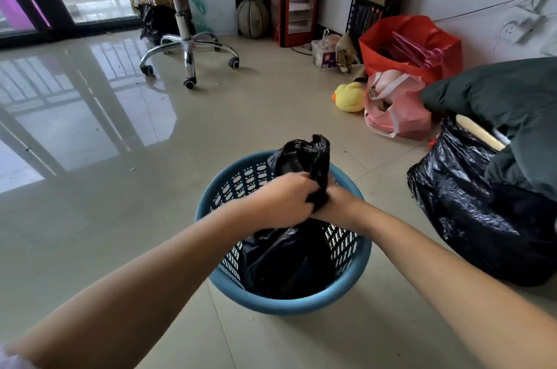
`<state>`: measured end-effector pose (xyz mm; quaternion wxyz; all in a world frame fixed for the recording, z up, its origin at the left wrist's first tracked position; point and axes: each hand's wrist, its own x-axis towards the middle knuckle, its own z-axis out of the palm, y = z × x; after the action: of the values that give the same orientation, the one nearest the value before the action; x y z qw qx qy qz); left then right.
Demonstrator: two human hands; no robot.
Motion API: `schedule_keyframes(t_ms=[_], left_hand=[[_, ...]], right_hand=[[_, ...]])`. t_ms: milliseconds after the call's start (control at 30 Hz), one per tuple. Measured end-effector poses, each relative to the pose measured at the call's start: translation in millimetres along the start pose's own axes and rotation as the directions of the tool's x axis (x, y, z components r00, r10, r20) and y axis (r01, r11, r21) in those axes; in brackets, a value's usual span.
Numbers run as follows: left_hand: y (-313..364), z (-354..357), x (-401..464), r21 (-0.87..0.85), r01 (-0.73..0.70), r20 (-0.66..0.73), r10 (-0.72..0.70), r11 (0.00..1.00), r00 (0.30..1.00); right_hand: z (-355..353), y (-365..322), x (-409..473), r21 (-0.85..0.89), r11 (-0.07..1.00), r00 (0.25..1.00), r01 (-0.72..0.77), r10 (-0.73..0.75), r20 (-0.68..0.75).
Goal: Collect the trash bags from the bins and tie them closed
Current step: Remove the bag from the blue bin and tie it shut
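A blue perforated plastic bin [351, 296] stands on the tiled floor at centre. A black trash bag [286, 260] sits inside it, its top gathered into a bunch that sticks up above the rim. My left hand [284, 200] is closed around the gathered neck of the bag. My right hand [337, 203] grips the same neck from the right, partly hidden behind the plastic. Both hands touch each other above the bin's middle.
A large full black bag [470, 218] with dark clothing on top lies at the right. Behind it are a pink bag [398, 115], a red bag [416, 46] and a yellow plush duck [351, 96]. An office chair [187, 46] stands at the back left.
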<state>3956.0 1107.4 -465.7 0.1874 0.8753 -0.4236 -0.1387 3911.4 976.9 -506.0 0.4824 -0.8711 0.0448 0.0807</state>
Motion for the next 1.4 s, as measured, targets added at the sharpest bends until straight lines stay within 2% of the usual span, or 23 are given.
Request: schedule_keyframes(t_ms=[67, 133, 200, 233, 267, 300, 333, 367, 400, 433, 467, 500, 533, 600, 700, 800, 867, 933, 1000, 1033, 1100, 1267, 1400], left_hand=[[4.5, 2.4, -4.0, 0.034, -0.065, 0.059, 0.063, 0.997, 0.996], [-1.4, -6.2, -6.4, -0.047, -0.052, 0.088, 0.056, 0.998, 0.995], [-11.2, -23.9, -9.4, -0.280, 0.016, 0.167, 0.032, 0.960, 0.985], [-18.3, -33.3, -11.0, -0.428, 0.072, 0.181, 0.008, 0.901, 0.983], [-31.5, -40.0, -10.4, -0.539, 0.104, 0.128, -0.041, 0.836, 0.991], [-49.2, -42.7, -8.6, -0.561, 0.121, 0.023, -0.131, 0.819, 0.991], [-69.1, -41.5, -6.9, -0.498, 0.160, -0.104, -0.242, 0.852, 0.965], [-92.4, -35.8, -7.8, -0.396, 0.275, -0.183, -0.368, 0.876, 0.911], [-111.8, -27.3, -12.6, -0.353, 0.430, -0.164, -0.508, 0.831, 0.846], [-130.7, -15.5, -19.5, -0.387, 0.563, -0.053, -0.627, 0.731, 0.778], [-142.8, -4.2, -27.2, -0.504, 0.648, 0.140, -0.687, 0.571, 0.714], [-150.2, 4.1, -35.4, -0.625, 0.688, 0.333, -0.671, 0.369, 0.662], [-151.0, 9.0, -43.6, -0.687, 0.700, 0.451, -0.641, 0.194, 0.620], [-151.9, 13.3, -46.0, -0.754, 0.656, 0.490, -0.635, 0.036, 0.598], [-145.5, 13.9, -32.5, -0.839, 0.542, 0.408, -0.707, -0.042, 0.578], [-146.1, 23.6, -14.9, -0.937, 0.327, 0.292, -0.796, -0.126, 0.530], [-154.9, 32.1, -4.0, -0.972, 0.178, 0.216, -0.872, -0.151, 0.440], [-154.5, 34.8, 3.6, -0.977, 0.067, 0.213, -0.924, -0.202, 0.316], [-145.3, 34.9, 9.4, -0.965, -0.069, 0.230, -0.946, -0.252, 0.227], [-139.6, 34.6, 11.9, -0.954, -0.135, 0.234, -0.949, -0.266, 0.211], [-133.3, 34.2, 18.7, -0.937, -0.203, 0.241, -0.947, -0.284, 0.212], [-117.4, 31.6, 30.2, -0.936, -0.117, 0.243, -0.849, -0.333, 0.468], [-112.0, 32.7, 24.6, -0.944, -0.041, 0.254, -0.804, -0.326, 0.538]], right_hand=[[1.3, -2.1, -4.5, -0.121, 0.992, 0.994, 0.036, -0.023, 0.108], [0.2, -1.8, -8.9, -0.126, 0.992, 0.994, 0.003, 0.010, 0.107], [-1.8, 1.9, -7.5, -0.052, 0.998, 0.999, -0.017, 0.020, 0.050], [-2.7, 3.7, -5.4, -0.021, 1.000, 1.000, -0.018, 0.019, 0.018], [-3.3, 4.6, -3.5, 0.004, 1.000, 0.999, -0.027, 0.027, -0.021], [-4.0, 4.1, -1.9, 0.047, 0.998, 0.997, -0.033, 0.036, -0.065], [-4.8, 2.9, -0.8, 0.108, 0.994, 0.993, -0.031, 0.043, -0.107], [-5.4, 1.5, 0.2, 0.180, 0.983, 0.989, -0.023, 0.049, -0.141], [-5.4, -0.7, 1.2, 0.249, 0.968, 0.984, -0.019, 0.061, -0.165], [-5.1, -3.4, 2.7, 0.305, 0.952, 0.980, -0.015, 0.075, -0.185], [-4.6, -8.7, 3.5, 0.350, 0.937, 0.975, -0.013, 0.089, -0.203], [-4.3, -14.5, 4.6, 0.396, 0.918, 0.971, -0.002, 0.096, -0.218], [-4.4, -21.0, 6.1, 0.435, 0.900, 0.967, 0.013, 0.099, -0.234], [-6.2, -38.2, 8.6, 0.481, 0.875, 0.957, 0.056, 0.090, -0.275], [-18.0, -68.1, 8.9, 0.496, 0.846, 0.922, 0.194, 0.017, -0.388], [-40.5, -95.2, 1.8, 0.519, 0.770, 0.848, 0.371, -0.053, -0.528], [-56.0, -103.6, -4.4, 0.497, 0.740, 0.775, 0.454, -0.054, -0.629], [-66.9, -104.0, -10.5, 0.456, 0.732, 0.715, 0.506, -0.060, -0.697], [-73.1, -100.1, -17.1, 0.418, 0.746, 0.698, 0.518, -0.087, -0.710], [-76.4, -97.5, -18.7, 0.403, 0.758, 0.692, 0.513, -0.087, -0.716], [-86.7, -91.2, -20.2, 0.378, 0.763, 0.674, 0.523, -0.100, -0.732], [-92.1, -83.4, -24.4, 0.337, 0.776, 0.639, 0.533, -0.108, -0.762], [-72.7, -66.1, -24.9, 0.263, 0.840, 0.674, 0.474, -0.154, -0.723]])
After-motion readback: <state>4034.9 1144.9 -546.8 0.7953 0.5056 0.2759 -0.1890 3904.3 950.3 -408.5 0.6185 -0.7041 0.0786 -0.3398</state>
